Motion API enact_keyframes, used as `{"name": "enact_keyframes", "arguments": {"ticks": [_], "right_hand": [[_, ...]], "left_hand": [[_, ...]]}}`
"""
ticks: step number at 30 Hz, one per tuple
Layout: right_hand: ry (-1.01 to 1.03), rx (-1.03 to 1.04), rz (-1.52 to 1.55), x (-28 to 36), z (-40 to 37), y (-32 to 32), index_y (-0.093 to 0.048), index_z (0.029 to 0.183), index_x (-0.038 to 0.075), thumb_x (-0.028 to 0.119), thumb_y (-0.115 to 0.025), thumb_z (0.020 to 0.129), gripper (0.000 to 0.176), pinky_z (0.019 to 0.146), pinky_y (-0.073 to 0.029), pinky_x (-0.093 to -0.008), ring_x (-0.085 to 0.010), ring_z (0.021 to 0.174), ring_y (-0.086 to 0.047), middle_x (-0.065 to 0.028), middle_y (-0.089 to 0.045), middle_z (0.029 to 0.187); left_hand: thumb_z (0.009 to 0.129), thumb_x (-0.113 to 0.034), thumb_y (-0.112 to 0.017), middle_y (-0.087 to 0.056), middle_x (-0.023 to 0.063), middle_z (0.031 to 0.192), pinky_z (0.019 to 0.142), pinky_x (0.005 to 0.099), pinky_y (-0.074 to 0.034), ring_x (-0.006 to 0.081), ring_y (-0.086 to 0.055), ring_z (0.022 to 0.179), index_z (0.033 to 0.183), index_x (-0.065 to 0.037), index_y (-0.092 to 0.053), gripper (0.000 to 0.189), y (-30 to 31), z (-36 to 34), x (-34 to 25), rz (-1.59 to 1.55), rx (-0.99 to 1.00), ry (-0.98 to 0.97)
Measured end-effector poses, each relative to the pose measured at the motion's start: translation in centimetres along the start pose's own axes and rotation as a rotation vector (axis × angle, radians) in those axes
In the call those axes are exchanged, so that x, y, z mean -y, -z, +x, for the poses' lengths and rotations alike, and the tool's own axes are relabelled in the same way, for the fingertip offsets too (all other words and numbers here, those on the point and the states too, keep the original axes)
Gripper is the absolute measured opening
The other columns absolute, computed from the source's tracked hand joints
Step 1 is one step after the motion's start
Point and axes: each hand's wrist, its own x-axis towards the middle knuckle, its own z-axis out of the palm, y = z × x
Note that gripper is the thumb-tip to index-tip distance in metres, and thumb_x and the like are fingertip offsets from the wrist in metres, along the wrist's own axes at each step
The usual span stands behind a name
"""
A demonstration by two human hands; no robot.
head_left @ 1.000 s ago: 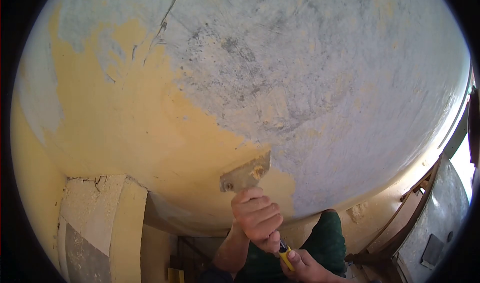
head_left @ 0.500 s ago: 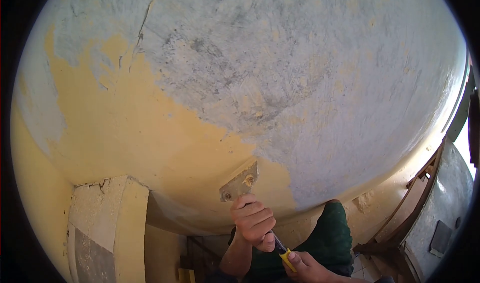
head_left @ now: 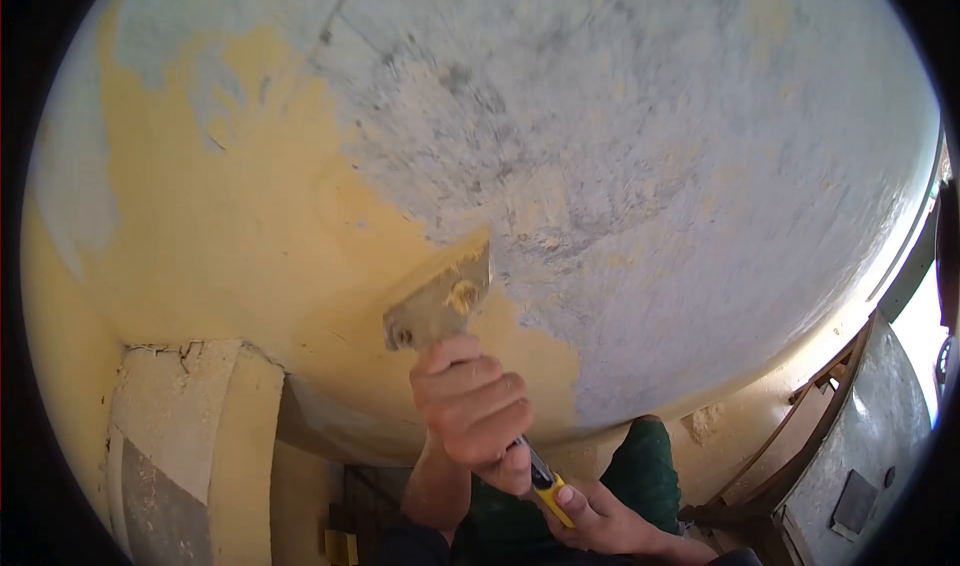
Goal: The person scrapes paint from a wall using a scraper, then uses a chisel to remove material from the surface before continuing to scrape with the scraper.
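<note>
A wide-bladed scraper (head_left: 425, 304) slants up against the wall (head_left: 270, 226), its blade edge at the border between yellow paint and bare grey. Crumbs of yellow paint cling to the blade. My left hand (head_left: 472, 406) is wrapped round the scraper just below the blade. Lower down, my right hand (head_left: 602, 519) grips the yellow-and-black end of its handle. Some of the handle is hidden behind my fingers.
A yellow and grey ledge or pillar (head_left: 185, 436) juts out at the lower left. To the right stands a grey board (head_left: 880, 426) with wooden pieces beside it. My knee in green cloth (head_left: 645, 471) is close to the wall's foot. A crack runs through the upper wall.
Both hands and the scraper have moved up and to the left along the wall. The blade now lies higher on the paint border. The camera view has shifted slightly too.
</note>
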Motion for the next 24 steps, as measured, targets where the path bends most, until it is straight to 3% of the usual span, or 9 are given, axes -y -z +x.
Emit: {"name": "enact_keyframes", "arguments": {"ticks": [4,10,19,24], "right_hand": [[0.031,-0.032,0.033,-1.1,-1.0,-1.1,-0.045,0.08,0.011,0.065,-0.038,0.098,0.058,0.045,-0.029,-0.0241,-0.0073,0.05,-0.036,0.0033,-0.041,0.062],[-0.03,-0.076,0.063,-6.5,-2.9,-0.7,-0.045,0.079,0.011,0.064,-0.037,0.099,0.058,0.046,-0.031,-0.0243,-0.0077,0.05,-0.036,0.0027,-0.042,0.063],[-0.019,-0.156,0.037,-5.9,-2.2,-0.5,-0.046,0.077,0.01,0.066,-0.037,0.098,0.06,0.045,-0.031,-0.0253,-0.0086,0.051,-0.038,0.0017,-0.042,0.061],[-0.035,-0.059,0.084,-5.6,-1.4,-0.8,-0.045,0.075,0.01,0.063,-0.036,0.1,0.059,0.049,-0.03,-0.0262,-0.0085,0.054,-0.035,0.002,-0.042,0.064]], "left_hand": [[0.081,-0.034,-0.042,-0.042,0.0011,0.051,0.055,0.0323,-0.034,0.0175,-0.042,0.043,0.051,-0.012,-0.039,0.038,0.5,0.2,-0.7,-0.04,-0.005,-0.051],[0.083,-0.033,-0.041,-0.046,0.0014,0.051,0.058,0.0319,-0.038,0.0179,-0.045,0.045,0.051,-0.01,-0.042,0.039,-1.5,-5.5,-4.7,-0.128,0.037,0.114],[0.08,-0.032,-0.044,-0.052,0.0021,0.055,0.061,0.0317,-0.041,0.0178,-0.049,0.049,0.053,-0.009,-0.046,0.036,-2.8,-6.8,-4.3,-0.172,0.032,0.175],[0.077,-0.032,-0.044,-0.054,0.0025,0.056,0.06,0.0307,-0.042,0.017,-0.052,0.05,0.053,-0.009,-0.047,0.034,-2.7,-6.1,-3.1,-0.211,-0.036,0.134]]}}
